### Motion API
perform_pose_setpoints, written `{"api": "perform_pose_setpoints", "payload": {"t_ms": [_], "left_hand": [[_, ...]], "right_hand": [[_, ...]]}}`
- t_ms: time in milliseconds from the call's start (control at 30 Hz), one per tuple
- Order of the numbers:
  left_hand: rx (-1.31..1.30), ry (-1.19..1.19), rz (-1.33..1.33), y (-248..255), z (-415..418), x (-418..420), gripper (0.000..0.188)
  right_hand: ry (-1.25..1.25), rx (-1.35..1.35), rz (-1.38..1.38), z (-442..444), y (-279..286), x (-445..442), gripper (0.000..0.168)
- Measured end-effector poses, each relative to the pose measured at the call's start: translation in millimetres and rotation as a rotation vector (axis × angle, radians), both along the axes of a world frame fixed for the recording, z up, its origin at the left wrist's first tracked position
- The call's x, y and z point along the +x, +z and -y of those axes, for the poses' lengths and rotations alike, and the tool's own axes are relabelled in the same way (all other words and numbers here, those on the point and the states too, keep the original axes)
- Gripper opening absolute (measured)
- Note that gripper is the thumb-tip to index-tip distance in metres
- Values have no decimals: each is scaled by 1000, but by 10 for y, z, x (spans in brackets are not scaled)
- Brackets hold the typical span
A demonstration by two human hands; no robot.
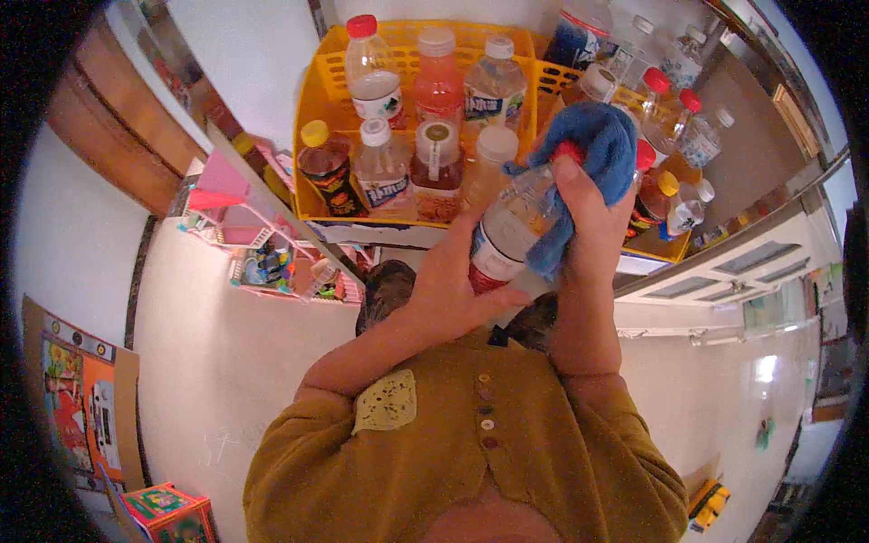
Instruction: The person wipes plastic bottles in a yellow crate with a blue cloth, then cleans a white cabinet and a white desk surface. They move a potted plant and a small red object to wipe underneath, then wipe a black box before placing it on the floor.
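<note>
A clear plastic bottle [504,234] with a red cap and a white and red label is tilted in front of my chest. My left hand [451,285] grips its lower part, fingers and thumb spread around the label. Up at the cap, my right hand [594,203] holds a bunched blue cloth [597,132], its thumb resting by the cap. Some of the cloth hangs down along the bottle's side. Just beyond my hands stands a yellow plastic basket [305,170] with several bottles. Among them are a dark bottle with a yellow cap [327,166] and a pink bottle [438,81].
Several more bottles [686,136] appear at the right, apparently a mirror reflection. A pink toy dollhouse [231,197] stands on the floor at left. Lower down are a colourful box [170,509] and a yellow toy vehicle [709,506].
</note>
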State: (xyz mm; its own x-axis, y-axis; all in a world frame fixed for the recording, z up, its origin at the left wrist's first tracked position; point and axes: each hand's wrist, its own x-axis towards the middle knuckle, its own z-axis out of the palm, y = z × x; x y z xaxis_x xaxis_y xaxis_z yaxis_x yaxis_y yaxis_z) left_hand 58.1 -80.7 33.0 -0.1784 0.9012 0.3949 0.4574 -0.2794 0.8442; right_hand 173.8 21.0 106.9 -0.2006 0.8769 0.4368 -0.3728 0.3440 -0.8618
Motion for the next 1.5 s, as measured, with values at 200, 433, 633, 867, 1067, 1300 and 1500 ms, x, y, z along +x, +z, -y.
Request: {"api": "perform_pose_setpoints", "payload": {"t_ms": [200,433,633,867,1067,1300,1500], "left_hand": [[-70,-277,431,-119,-137,-81,82],[-210,-546,1101,-24,-30,-132,86],[-88,-417,1069,30,3,-106,86],[237,-133,717,113,37,-97,85],[624,-10,437,-97,-112,-360,85],[584,204,444,-4,141,-408,84],[625,243,152,-68,286,-617,78]], "right_hand": [[148,-173,-115,-53,-27,-83,36],[193,-338,65,-53,-271,-30,60],[309,-116,-33,194,-274,-64,65],[372,294,144,270,-530,-50,68],[353,406,265,399,-685,-143,55],[569,29,161,503,-596,-289,41],[758,-633,162,557,-462,-371,51]]}}
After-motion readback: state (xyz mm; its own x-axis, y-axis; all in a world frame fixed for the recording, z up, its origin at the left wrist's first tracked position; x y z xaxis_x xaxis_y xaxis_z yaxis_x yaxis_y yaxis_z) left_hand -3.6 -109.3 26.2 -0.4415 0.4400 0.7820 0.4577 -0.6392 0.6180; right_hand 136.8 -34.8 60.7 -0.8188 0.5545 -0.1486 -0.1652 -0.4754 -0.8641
